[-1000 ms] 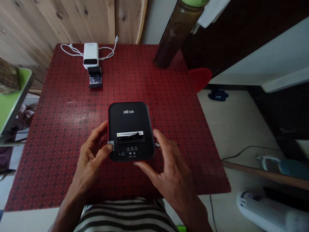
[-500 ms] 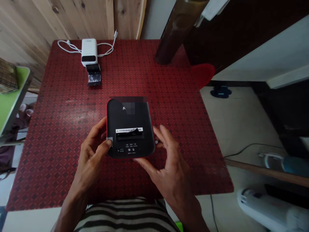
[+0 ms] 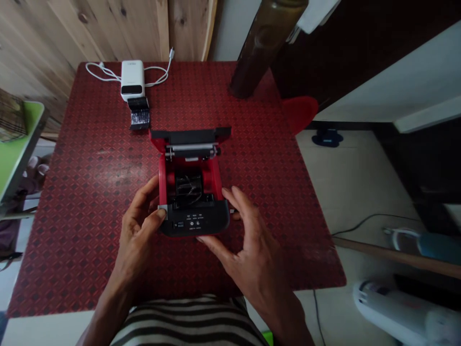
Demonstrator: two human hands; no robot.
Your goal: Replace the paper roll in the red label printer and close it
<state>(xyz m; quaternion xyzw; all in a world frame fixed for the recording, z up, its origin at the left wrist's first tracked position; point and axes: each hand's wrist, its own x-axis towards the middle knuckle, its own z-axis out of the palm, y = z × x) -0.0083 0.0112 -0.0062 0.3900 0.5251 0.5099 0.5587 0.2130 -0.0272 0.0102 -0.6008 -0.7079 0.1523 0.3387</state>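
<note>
The lid point(image 3: 190, 137) of the printer point(image 3: 194, 223) has just swung open toward 12 o'clock; the left hand point(image 3: 139, 223) pinches the side catch point(image 3: 163, 207); the right hand point(image 3: 248, 245) is open just beside it.

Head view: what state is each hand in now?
Left hand: holding the printer by its side.
Right hand: open, beside the printer.

Under our left thumb point(image 3: 160, 216), the printer housing point(image 3: 194, 226) is smooth, matt black plastic. Beyond our right fingertips point(image 3: 230, 191), the inner bay point(image 3: 216, 175) is glossy red plastic and the roller shaft point(image 3: 190, 147) is bright metal. Behind the fingers, the table cover point(image 3: 90, 192) is embossed, slightly glossy red plastic sheet.
</note>
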